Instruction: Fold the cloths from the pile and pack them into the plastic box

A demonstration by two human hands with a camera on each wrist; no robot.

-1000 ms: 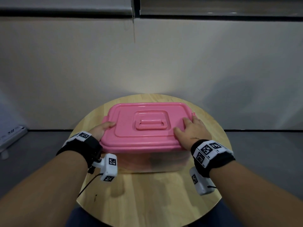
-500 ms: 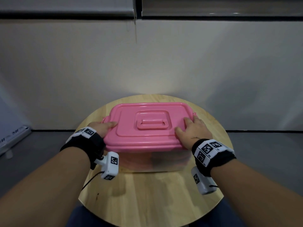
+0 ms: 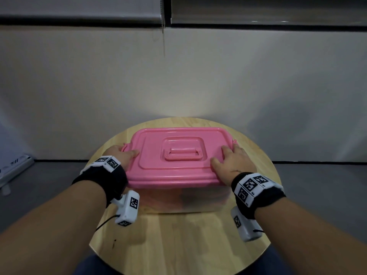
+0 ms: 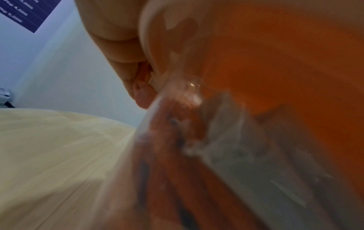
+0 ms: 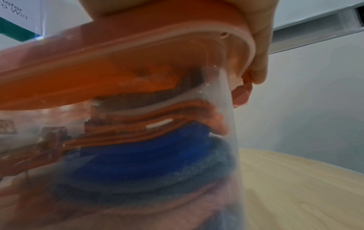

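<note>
A clear plastic box with a pink lid on it stands on the round wooden table. Through the box's wall I see stacked folded cloths, an orange one above a blue one. My left hand grips the lid's left edge by the side tab, thumb on top, and its fingers curl under the rim. My right hand lies on the lid's right near corner, and its fingers wrap down over the rim.
The box fills the table's far half, close to a pale wall. Bare wood runs from the box to the near edge. A white device lies on the grey floor at far left. My legs show below the table's near edge.
My left hand has slid slightly forward along the lid's left edge. My right hand and the box stay as they were.
</note>
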